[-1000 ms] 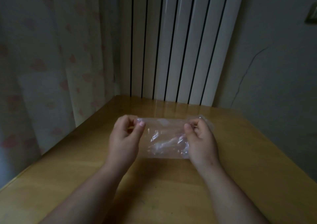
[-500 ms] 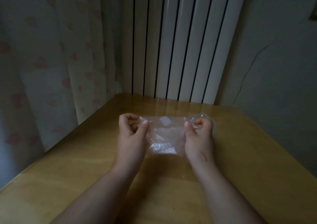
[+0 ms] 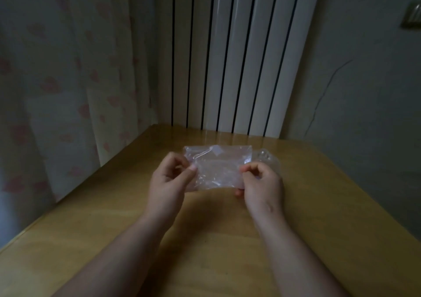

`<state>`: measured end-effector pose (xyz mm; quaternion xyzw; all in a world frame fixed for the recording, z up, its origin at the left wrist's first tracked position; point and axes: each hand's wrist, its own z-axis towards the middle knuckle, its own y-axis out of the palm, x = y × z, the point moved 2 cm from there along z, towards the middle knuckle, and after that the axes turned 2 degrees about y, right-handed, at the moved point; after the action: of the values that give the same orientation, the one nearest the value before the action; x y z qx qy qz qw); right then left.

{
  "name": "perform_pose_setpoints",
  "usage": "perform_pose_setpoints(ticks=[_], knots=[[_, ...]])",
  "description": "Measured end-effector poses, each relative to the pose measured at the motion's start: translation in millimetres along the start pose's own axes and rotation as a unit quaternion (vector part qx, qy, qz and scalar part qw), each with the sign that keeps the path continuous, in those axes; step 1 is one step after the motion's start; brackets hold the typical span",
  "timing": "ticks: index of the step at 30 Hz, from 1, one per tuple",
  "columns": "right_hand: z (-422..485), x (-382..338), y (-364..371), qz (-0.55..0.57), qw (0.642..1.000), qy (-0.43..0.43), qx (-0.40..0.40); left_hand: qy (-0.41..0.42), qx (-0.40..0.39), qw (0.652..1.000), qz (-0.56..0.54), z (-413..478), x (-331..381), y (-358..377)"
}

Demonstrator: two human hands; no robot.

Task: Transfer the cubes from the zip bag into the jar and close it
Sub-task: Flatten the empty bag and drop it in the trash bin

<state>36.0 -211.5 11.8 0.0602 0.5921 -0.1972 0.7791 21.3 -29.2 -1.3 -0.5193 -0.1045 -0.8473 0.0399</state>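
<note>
Both left hand point(image 3: 169, 179) and right hand point(image 3: 262, 181) pinch the zip bag point(image 3: 218, 169) by its side edges, fingers point(image 3: 193, 167) curled; film judged light, limp, slippery, so grip beside the seal.

Dim, soft focus w/ wide-angle bending at edges, faint sheen on table point(image 3: 227, 138).

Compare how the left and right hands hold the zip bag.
The left hand pinches the left edge of the zip bag; the right hand pinches its right edge. A clear object shows just beyond the right hand, none beyond the left. Both grip with curled fingers.
</note>
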Motion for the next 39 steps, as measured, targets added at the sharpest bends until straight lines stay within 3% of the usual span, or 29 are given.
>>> perform_pose_setpoints(ticks=[7, 16, 24, 31, 39], knots=[[4.8, -5.9, 1.5, -0.028, 0.999, -0.016, 0.005, -0.074, 0.01, 0.996, 0.043, -2.4, 2.1, 11.3], [-3.0, -20.1, -38.7, -0.052, 0.998, -0.032, 0.033, -0.031, -0.043, 0.988, 0.146, -2.7, 35.3, 28.6], [-33.7, -38.3, -96.2, -0.053, 0.991, -0.095, 0.073, -0.015, -0.071, 0.995, 0.072, -26.5, 75.4, 57.9], [-54.8, -38.8, -150.9, -0.03, 0.99, -0.085, 0.111, -0.049, -0.069, 0.996, -0.002, -67.2, 77.5, 94.5], [-85.3, -32.5, -219.9, -0.023, 0.984, -0.068, 0.163, -0.048, -0.125, 0.991, -0.023, -108.6, 83.9, 145.7]])
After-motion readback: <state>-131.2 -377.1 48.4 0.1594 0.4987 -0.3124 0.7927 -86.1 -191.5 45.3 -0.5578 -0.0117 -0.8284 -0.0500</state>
